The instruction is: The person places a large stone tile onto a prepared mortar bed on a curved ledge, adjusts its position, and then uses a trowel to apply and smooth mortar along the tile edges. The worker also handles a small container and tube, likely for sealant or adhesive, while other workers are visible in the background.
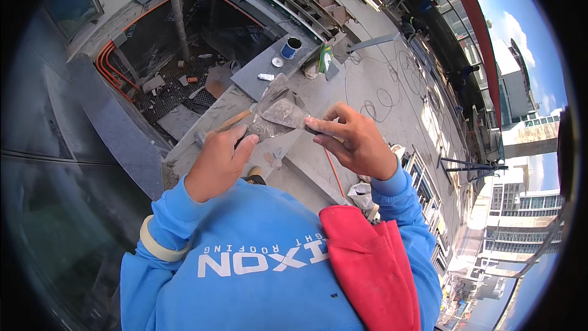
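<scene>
My right hand (352, 138) pinches the dark handle of a putty knife (285, 114), whose wide, smeared blade points left. My left hand (220, 160) is closed round a second flat-bladed scraper (277, 90), with its grey, dirty blade rising behind the first. The two blades overlap and look to be touching in front of my chest. Just beyond my left hand a wooden handle (234, 120) lies on the ledge; a grey head at its near end is partly hidden by that hand.
A blue can (290, 48), its round lid (277, 62), a small white tube (266, 77) and a green-and-white packet (325, 60) stand on the grey slab ahead. Left is a deep pit (184, 107) with debris and orange pipes (110, 64). Cables (383, 95) lie on the right floor.
</scene>
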A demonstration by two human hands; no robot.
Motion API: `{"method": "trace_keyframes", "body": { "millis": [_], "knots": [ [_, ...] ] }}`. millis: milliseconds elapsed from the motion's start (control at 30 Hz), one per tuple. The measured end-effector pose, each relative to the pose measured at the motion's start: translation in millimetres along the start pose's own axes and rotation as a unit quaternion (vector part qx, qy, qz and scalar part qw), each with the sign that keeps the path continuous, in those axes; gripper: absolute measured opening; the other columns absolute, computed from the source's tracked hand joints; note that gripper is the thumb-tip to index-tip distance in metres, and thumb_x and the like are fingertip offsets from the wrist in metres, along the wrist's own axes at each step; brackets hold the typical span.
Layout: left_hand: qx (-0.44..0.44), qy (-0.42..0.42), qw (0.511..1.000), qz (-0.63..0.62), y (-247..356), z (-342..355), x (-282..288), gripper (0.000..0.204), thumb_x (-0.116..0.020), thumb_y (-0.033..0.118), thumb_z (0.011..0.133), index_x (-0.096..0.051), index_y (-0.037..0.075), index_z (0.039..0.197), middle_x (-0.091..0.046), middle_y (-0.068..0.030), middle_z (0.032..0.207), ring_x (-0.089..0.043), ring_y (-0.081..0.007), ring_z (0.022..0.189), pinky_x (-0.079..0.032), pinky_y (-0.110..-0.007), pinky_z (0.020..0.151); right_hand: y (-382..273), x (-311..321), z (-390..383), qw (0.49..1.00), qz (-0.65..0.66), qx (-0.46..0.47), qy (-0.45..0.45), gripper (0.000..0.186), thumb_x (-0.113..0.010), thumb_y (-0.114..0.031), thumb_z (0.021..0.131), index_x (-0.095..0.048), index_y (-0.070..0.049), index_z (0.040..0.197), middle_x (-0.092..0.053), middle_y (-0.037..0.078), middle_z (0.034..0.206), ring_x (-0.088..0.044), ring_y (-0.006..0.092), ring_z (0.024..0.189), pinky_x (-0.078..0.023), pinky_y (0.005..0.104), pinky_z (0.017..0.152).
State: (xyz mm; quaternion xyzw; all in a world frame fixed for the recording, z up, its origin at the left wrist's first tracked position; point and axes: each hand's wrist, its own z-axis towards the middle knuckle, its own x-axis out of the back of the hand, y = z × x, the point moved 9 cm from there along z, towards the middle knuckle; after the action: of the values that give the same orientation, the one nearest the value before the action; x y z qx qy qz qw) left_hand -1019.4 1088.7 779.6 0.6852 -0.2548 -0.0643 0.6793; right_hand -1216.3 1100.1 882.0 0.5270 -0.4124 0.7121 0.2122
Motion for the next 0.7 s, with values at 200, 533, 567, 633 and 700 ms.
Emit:
{"method": "trace_keyframes", "body": {
  "millis": [200,533,567,633,700],
  "knots": [
    [0.012,0.002,1.000,0.018,-6.5,0.1,2.8,0.030,-0.059,0.022,0.103,-0.058,-0.005,0.088,-0.057,-0.0213,0.069,-0.050,-0.0335,0.060,-0.042,-0.043,0.059,9.8,23.8,-3.0,0.997,-0.013,-0.036,0.072,0.039,-0.079,-0.018,0.088,-0.073,-0.025,0.126,-0.061,0.007,0.096,-0.063,0.0259,0.070,-0.049,0.0388,0.060],
    [-0.022,0.005,1.000,-0.007,-1.3,21.5,0.9,0.032,-0.058,0.023,0.103,-0.057,-0.005,0.088,-0.057,-0.0205,0.067,-0.052,-0.0327,0.059,-0.043,-0.043,0.058,12.8,12.5,8.2,0.999,-0.035,-0.008,0.003,0.040,-0.079,-0.021,0.087,-0.073,-0.025,0.126,-0.062,0.006,0.096,-0.066,0.0259,0.073,-0.051,0.0383,0.062],
    [-0.043,0.027,0.999,0.003,1.7,22.5,3.7,0.031,-0.058,0.022,0.103,-0.057,-0.005,0.088,-0.057,-0.0204,0.067,-0.053,-0.0323,0.059,-0.043,-0.043,0.059,11.4,22.6,6.2,0.998,-0.015,-0.004,0.053,0.038,-0.078,-0.022,0.089,-0.074,-0.025,0.126,-0.062,0.007,0.098,-0.065,0.0270,0.072,-0.051,0.0394,0.063],
    [-0.032,0.008,0.999,0.016,-1.0,23.6,-1.1,0.031,-0.058,0.022,0.103,-0.057,-0.005,0.088,-0.057,-0.0202,0.067,-0.053,-0.0319,0.060,-0.043,-0.043,0.060,17.1,12.9,11.0,0.999,-0.011,-0.016,0.027,0.037,-0.078,-0.022,0.089,-0.073,-0.024,0.126,-0.062,0.007,0.099,-0.064,0.0277,0.072,-0.050,0.0402,0.063],
    [0.008,-0.032,0.999,0.012,-9.8,25.8,-9.4,0.031,-0.058,0.023,0.103,-0.058,-0.005,0.088,-0.057,-0.0198,0.067,-0.054,-0.0320,0.061,-0.044,-0.043,0.061,23.7,0.4,10.4,0.999,-0.026,-0.025,-0.033,0.037,-0.077,-0.021,0.089,-0.073,-0.023,0.126,-0.062,0.007,0.099,-0.064,0.0283,0.071,-0.050,0.0407,0.063]
  ]
}}
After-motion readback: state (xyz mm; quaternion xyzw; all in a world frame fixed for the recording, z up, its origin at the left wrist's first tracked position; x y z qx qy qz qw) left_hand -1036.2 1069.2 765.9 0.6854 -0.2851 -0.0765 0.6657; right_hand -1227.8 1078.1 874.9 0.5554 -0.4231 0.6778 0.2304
